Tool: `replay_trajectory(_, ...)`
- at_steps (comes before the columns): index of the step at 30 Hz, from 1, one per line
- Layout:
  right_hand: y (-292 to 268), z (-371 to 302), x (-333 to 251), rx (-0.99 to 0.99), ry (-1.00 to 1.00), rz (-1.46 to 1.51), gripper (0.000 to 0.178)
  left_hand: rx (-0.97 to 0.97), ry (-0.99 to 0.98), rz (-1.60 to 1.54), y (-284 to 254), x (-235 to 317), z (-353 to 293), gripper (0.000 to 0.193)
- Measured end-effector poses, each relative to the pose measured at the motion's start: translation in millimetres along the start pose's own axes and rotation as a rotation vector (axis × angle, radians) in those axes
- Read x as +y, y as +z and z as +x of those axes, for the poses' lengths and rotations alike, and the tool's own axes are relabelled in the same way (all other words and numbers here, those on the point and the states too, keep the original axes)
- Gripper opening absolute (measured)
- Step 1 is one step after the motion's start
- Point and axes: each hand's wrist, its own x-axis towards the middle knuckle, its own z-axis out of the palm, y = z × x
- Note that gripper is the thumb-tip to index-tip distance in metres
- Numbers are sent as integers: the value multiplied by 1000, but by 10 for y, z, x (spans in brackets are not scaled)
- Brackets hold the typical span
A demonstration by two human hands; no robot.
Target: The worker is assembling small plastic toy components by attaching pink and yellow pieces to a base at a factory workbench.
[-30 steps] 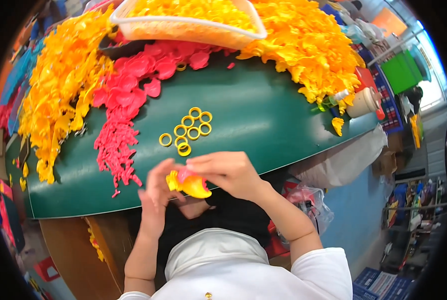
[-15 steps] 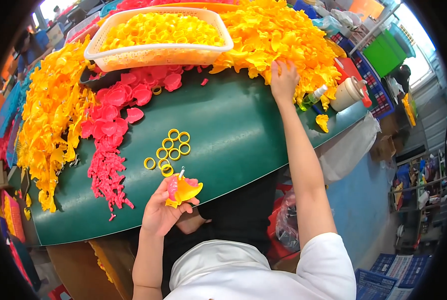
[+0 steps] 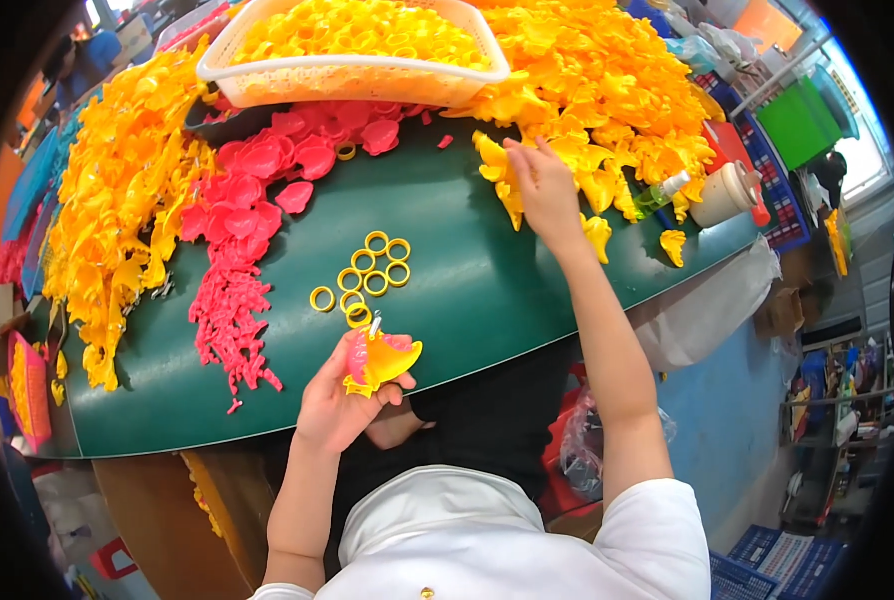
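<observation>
In my left hand (image 3: 339,400), close to the table's near edge, is a yellow curved plastic piece (image 3: 391,362) with a pink part (image 3: 359,352) against it. A small whitish pin (image 3: 375,325) sticks up from its top. The fingers wrap round it from below and the side. My right hand (image 3: 549,195) reaches forward over the table, fingers apart, touching or just above loose yellow curved pieces (image 3: 494,165) at the near edge of a large yellow heap (image 3: 587,70). Its fingertips partly overlap these pieces. Several yellow rings (image 3: 364,260) lie on the green table (image 3: 447,240) beyond my left hand.
A white basket (image 3: 357,68) full of yellow rings stands at the back. Pink petal-like pieces (image 3: 237,205) and small pink parts (image 3: 229,320) lie left of the rings, beside another yellow heap (image 3: 117,200). A green spray bottle (image 3: 657,197) and a beige jar (image 3: 724,195) stand right.
My right hand has drawn back from the heap, and some yellow pieces now lie spread nearer on the table. My left hand still holds its piece. The whole view has shifted slightly.
</observation>
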Motion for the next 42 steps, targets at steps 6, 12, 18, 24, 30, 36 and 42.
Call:
replay_trajectory(6,-151,-100,-309,210,52,184,35,31,57,89,102,9,-81,38)
replay_trajectory(12,-123,-835,-886,-494,224,437,30,41,115,17,154,10,-225,41)
replay_trajectory(18,-169,-1092,-1141,-286,51,179,27,125,232,280,159,12,-230,71)
replay_trajectory(24,-247,-1476,-1273,-386,-14,112,51,156,305,398,227,-24,-263,86)
replay_trajectory(30,-235,-1452,-1566,-564,73,761,59,69,385,531,197,-15,-306,80)
replay_trajectory(36,-174,-1475,-1505,-490,86,856,58,57,382,515,177,29,-306,79)
replay_trajectory(42,-436,-1138,-915,-600,-41,66,52,143,344,373,76,61,-384,77)
